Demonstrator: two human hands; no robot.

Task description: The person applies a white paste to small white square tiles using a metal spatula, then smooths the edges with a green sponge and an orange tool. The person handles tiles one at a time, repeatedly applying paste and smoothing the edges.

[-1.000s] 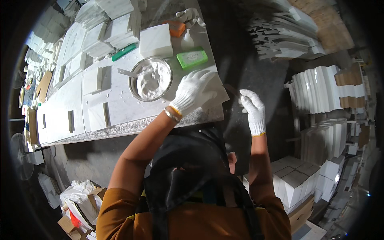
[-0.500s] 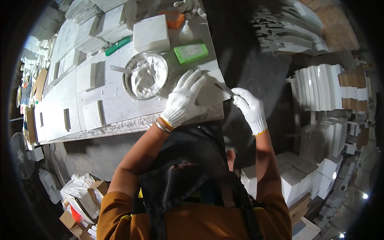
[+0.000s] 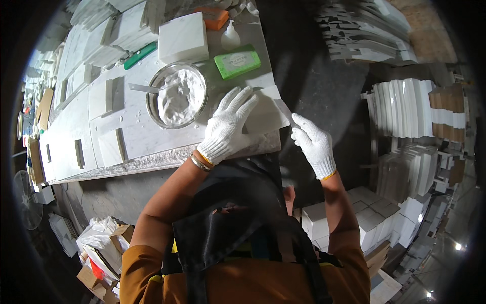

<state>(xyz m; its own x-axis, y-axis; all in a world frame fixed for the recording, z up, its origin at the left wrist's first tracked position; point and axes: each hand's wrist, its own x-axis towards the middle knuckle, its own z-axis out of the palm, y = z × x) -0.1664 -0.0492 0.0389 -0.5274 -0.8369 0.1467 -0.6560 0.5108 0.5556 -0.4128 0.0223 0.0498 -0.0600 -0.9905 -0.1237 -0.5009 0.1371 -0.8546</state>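
1. the left hand [image 3: 229,127], in a white knitted glove, lies flat with the fingers spread on a white stone piece [image 3: 265,115] at the near right corner of the worktable [image 3: 152,161]. it presses on the piece and grips nothing.
2. the right hand [image 3: 314,143], also in a white glove, is at the right edge of the same piece, beyond the table corner. its fingers are curled around a thin grey blade-like tool [image 3: 284,109], whose tip touches the edge of the piece. what kind of tool it is, i cannot tell.
3. the white stone piece is flat on the table, just right of a round metal bowl [image 3: 176,95] and just below a green rectangular block [image 3: 237,64].
4. the bowl has white paste inside, and a metal spatula [image 3: 144,88] leans in it with the handle pointing to the left.
5. behind the bowl stands a thick white square block [image 3: 183,37]; to the right of it are a small white bottle [image 3: 231,36] and an orange thing [image 3: 214,17].
6. a green flat tool [image 3: 140,55] lies to the left of the square block.
7. on the right side, well apart from the table, stacks of white slabs [image 3: 402,109] stand on the floor.
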